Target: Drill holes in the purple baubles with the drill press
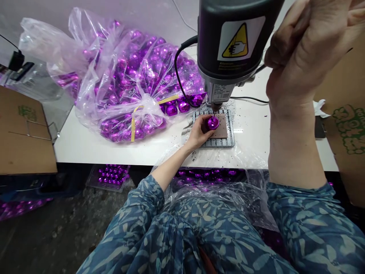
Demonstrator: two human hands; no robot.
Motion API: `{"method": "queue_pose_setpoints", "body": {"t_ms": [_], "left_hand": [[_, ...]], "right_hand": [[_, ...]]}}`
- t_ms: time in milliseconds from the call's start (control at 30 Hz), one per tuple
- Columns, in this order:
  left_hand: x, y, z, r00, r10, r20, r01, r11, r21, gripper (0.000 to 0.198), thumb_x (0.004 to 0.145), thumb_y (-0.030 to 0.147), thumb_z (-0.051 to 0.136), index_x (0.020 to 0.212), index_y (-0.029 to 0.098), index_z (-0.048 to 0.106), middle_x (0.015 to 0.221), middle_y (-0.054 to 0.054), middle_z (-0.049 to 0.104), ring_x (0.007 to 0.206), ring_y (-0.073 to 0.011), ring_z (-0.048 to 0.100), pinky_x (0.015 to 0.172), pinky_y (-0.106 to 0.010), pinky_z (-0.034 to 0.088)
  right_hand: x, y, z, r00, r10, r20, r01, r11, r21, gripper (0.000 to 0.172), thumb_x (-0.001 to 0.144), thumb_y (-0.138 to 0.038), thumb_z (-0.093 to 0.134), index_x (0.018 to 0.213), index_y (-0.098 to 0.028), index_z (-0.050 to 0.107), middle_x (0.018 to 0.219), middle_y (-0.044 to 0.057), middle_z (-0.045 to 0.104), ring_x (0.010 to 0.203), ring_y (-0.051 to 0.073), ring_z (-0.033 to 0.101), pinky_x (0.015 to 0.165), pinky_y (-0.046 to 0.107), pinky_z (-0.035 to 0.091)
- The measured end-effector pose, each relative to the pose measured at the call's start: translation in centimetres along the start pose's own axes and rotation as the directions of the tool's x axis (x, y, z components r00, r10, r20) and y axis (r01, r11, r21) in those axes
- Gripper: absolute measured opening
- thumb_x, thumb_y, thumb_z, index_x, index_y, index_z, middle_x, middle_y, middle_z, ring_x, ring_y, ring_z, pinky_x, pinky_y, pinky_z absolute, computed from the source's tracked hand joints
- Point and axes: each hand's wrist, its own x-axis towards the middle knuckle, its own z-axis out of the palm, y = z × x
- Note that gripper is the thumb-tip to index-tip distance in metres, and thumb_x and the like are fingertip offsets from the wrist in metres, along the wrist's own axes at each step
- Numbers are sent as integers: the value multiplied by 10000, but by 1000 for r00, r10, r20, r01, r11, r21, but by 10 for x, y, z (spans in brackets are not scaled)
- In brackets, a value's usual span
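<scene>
Purple ball (212,123) in left hand (199,132), pinched between thumb and fingers, drill (211,45) just above. Right hand (305,49) beside drill, curled, can't tell on what. Bag of balls (137,76) left of left hand.

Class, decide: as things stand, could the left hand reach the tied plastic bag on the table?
Probably yes: the plastic bag lies close beside the left hand, with nothing visibly blocking the way, though that hand is holding the purple ball.

- A brown box (25,140) on the left
- A tall box (352,76) with green marks on the right
- A crumpled white scrap (321,109) near it
</scene>
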Motion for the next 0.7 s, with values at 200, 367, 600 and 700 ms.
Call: {"method": "queue_pose_setpoints", "body": {"t_ms": [200,367,600,700], "left_hand": [[1,-1,8,999,-36,-16,35,998,-44,545,953,554,805,1379,271,617,1436,-125,690,1389,-312,660,1244,-545,506],[0,-5,10,999,-34,-20,31,989,-146,611,912,550,855,1375,265,576,1439,-136,683,1365,-304,682,1217,-531,538],[0,0,8,996,-86,-14,85,993,-82,549,948,485,829,1371,252,568,1398,-140,708,1314,-303,703,1174,-521,561],[1,1,8,994,-103,-24,101,993,-58,541,948,471,841,1362,240,582,1378,-144,709,1294,-307,701,1160,-520,565]], "right_hand": [[3,0,7,992,30,-121,-17,994,111,693,589,-832,483,671,-188,239,529,-36,110,415,-7,237,395,204,166],[1,-9,10,988,40,-147,-24,994,110,712,564,-794,538,622,-191,164,493,-37,140,414,-15,269,412,232,115],[-4,-3,6,986,39,-159,-2,974,228,638,559,-775,662,638,-182,439,464,-69,257,409,3,319,395,235,129],[-7,2,8,978,6,-207,48,966,255,664,578,-810,657,710,-164,576,483,-69,225,408,-11,326,394,210,103]]}}
